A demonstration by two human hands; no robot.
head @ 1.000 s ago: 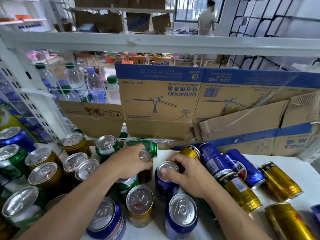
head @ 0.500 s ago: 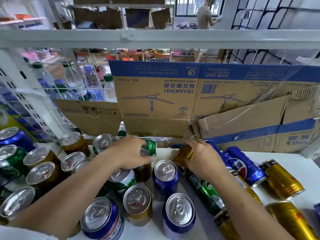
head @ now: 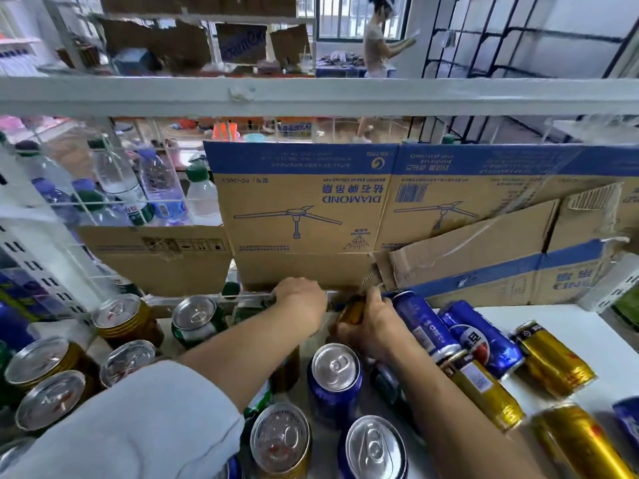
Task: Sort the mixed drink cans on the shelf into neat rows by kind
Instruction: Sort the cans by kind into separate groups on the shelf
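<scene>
- Head view: my right grip [head: 371,328] is closed round a gold can [head: 352,311]. The can sits tilted at the back of the shelf [head: 587,323], just in front of the cardboard [head: 301,216].
- My left grip [head: 300,305] reaches to the same back edge, knuckles up and fingers curled down out of sight. I cannot tell whether it holds anything. A bit of green shows just beside it.
- The task's cans are mixed all over the shelf. Upright gold cans [head: 121,316] and a green can [head: 195,319] stand to the left. An upright blue can [head: 337,371] stands just beside my right wrist. Blue cans [head: 425,326] and more gold ones [head: 553,357] lie on their sides to the right.
- The tabs I can see look unbroken, so I judge the cans full: weighty for their size and stiff while sealed. The walls are thin and would dent under a hard pinch or a knock.
- The skins are glossy and smooth, so I expect them to slip in a loose hold. The ones lying down will likely roll if nudged.
- I judge the best hold to be round the middle of the barrel, thumb opposite fingers, as on the gold can.
- For upright cans packed close, I would take the top rim from above, since there is little room to get round the sides.
</scene>
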